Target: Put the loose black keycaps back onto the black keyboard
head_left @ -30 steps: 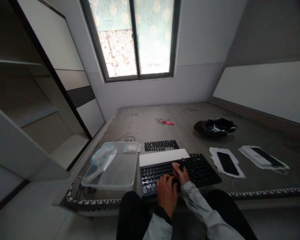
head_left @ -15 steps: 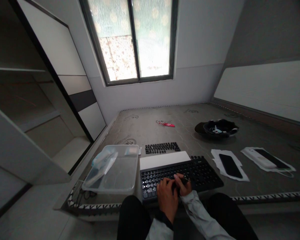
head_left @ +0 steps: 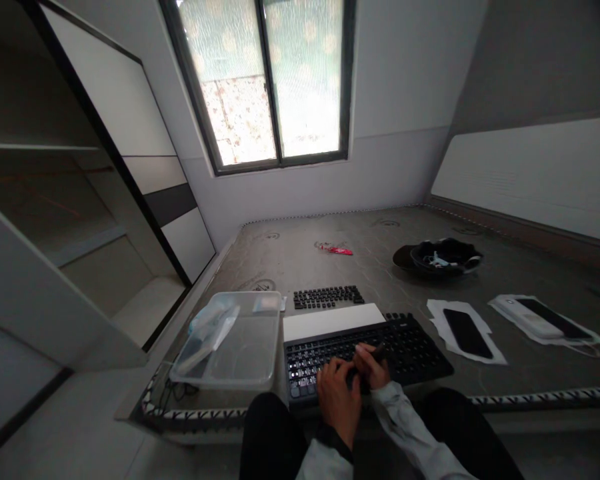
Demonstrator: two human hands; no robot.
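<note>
A black keyboard [head_left: 420, 347] lies across the near edge of the bed, its left part showing pale sockets where keycaps are off. My left hand [head_left: 339, 397] rests on its lower middle, fingers bent and a little apart over the keys; its fingertips are partly hidden. Close against it, my right hand [head_left: 373, 370] is closed around a slim dark pen-like tool [head_left: 379, 350] that slants down toward the keys. The tool's tip is hidden between the hands. Behind the keyboard, loose black keycaps [head_left: 327, 297] lie in rows beyond a white strip [head_left: 333, 321].
To the left stands a clear plastic box [head_left: 275, 347] with a crumpled plastic bag [head_left: 213, 333] inside. At right are a dark phone [head_left: 467, 333] on white paper, another phone [head_left: 555, 319] with a white device, and a black cap [head_left: 437, 259]. A red item [head_left: 339, 251] lies farther back.
The view has shifted slightly, so everything sits a little further right. My right hand has tilted the pen-like tool, whose upper end now points more up and right. My left hand stays on the keyboard.
</note>
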